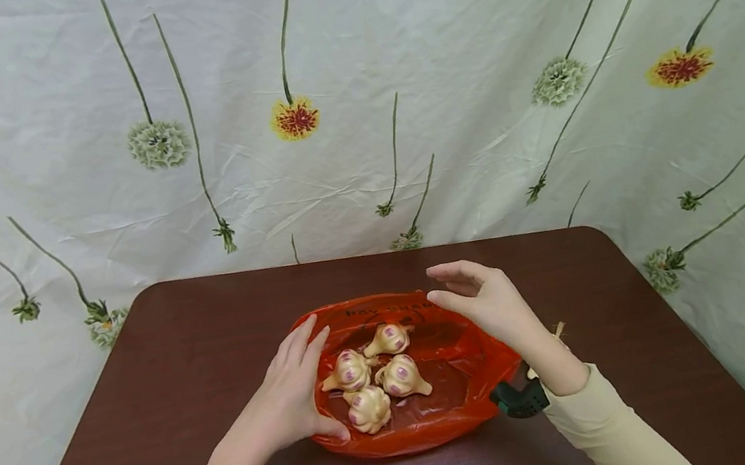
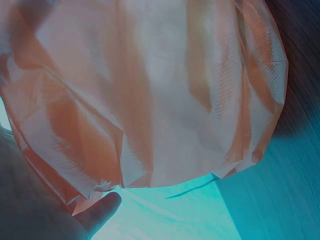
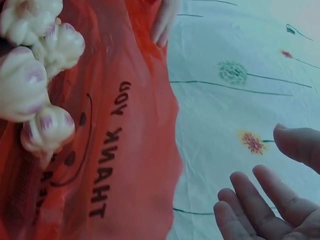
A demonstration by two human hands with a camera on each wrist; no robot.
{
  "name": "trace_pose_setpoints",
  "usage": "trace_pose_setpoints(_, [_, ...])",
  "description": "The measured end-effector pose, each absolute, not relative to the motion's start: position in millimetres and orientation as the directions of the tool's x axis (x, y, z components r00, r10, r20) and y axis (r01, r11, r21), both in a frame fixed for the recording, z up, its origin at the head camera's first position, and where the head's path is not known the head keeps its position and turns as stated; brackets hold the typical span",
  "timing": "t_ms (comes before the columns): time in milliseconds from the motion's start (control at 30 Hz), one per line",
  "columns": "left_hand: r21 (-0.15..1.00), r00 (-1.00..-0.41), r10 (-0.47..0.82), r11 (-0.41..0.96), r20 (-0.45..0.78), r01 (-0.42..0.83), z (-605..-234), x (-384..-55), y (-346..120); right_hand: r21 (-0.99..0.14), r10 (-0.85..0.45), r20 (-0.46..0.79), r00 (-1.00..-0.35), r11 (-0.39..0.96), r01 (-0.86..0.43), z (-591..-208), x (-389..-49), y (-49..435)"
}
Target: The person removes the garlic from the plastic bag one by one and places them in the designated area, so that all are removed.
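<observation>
A red plastic bag (image 1: 439,421) lies on the table with its mouth spread wide, and inside it is a cluster of several garlic bulbs (image 1: 401,377) with purple marks. At the bag's left rim, my left hand (image 1: 289,396) is spread, its fingertips at the back edge and its thumb at the front. In the left wrist view one fingertip (image 2: 105,207) shows beside the crinkled rim. My right hand (image 1: 489,303) hovers over the bag's back right side, fingers loosely bent and nothing between them. Seen from the right wrist, its fingers (image 3: 250,202) are apart from the bag.
The dark brown table (image 1: 224,313) carries the bag near its middle. A pale, stemmed thing (image 1: 559,330) is mostly hidden behind the right wrist. Behind the table hangs a white cloth (image 1: 344,50) printed with flowers. Each wrist wears a black device (image 1: 519,400).
</observation>
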State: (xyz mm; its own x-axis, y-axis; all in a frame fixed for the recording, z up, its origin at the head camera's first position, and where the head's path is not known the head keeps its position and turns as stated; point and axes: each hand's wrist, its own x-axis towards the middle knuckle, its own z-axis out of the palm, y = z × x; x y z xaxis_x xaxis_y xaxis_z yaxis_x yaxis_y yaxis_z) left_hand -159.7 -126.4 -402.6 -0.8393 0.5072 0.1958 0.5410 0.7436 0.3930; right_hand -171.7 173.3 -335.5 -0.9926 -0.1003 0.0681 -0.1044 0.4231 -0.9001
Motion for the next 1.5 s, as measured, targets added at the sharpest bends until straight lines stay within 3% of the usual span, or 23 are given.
trace_pose_setpoints(400, [0.392, -0.842, 0.502, 0.747, 0.195, 0.537, -403, -159, -126, -0.862, -0.244, -0.031, -0.969, 0.498, -0.098, -363, -180, 144])
trace_pose_setpoints(700, [0.377, -0.833, 0.511, 0.744, 0.211, 0.552, -404, -160, -126, -0.856, -0.282, -0.067, -0.957, 0.509, -0.09, -378, -187, 138])
trace_pose_setpoints(933, [0.373, -0.832, 0.511, 0.744, 0.216, 0.554, -404, -159, -126, -0.774, -0.346, -0.136, -0.928, 0.622, -0.118, -396, -190, 130])
trace_pose_setpoints(1500, [0.364, -0.833, 0.509, 0.75, 0.216, 0.552, -408, -159, -124, -0.66, -0.348, -0.225, -0.91, 0.741, -0.12, -424, -186, 126])
